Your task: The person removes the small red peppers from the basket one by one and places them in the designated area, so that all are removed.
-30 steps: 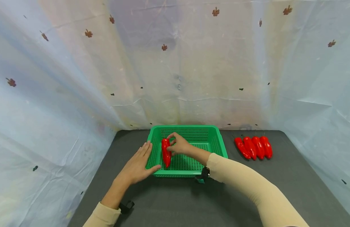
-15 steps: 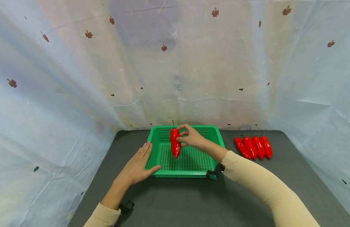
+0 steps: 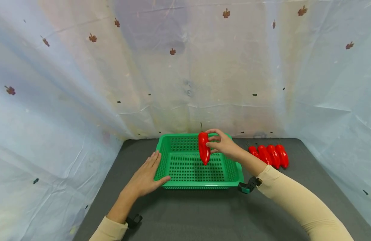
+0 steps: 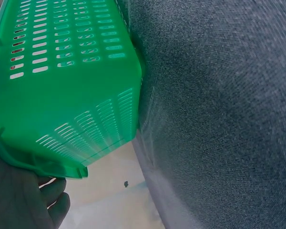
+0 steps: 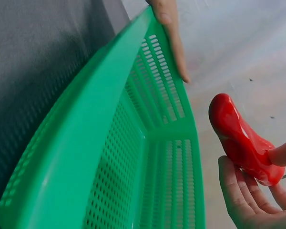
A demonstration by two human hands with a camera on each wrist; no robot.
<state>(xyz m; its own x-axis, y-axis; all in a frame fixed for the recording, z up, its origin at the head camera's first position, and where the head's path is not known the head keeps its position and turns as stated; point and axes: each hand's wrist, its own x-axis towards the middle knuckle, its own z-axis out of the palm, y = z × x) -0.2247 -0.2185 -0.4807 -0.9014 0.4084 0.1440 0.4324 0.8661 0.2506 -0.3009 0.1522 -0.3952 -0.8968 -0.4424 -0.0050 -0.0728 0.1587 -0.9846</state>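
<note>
A glossy red chili pepper (image 3: 204, 149) hangs tip down above the right half of the green plastic basket (image 3: 200, 184). My right hand (image 3: 223, 144) pinches it between thumb and fingers; the right wrist view shows the pepper (image 5: 240, 138) held clear of the basket wall, with the thumb on one side and fingers on the other. My left hand (image 3: 144, 174) lies with straight fingers along the basket's left rim, its thumb at the front left corner. In the left wrist view, fingertips (image 4: 52, 192) show under the rim. The basket floor shows bare mesh.
Several more red peppers (image 3: 272, 156) lie side by side on the dark grey table (image 3: 185, 214), right of the basket. My right forearm partly covers the nearest one. A pale plastic sheet (image 3: 188, 73) with small leaf prints hangs behind and at both sides.
The right hand has lifted the pepper from the left side of the basket and carried it up and to the right. The left hand has stayed on the rim.
</note>
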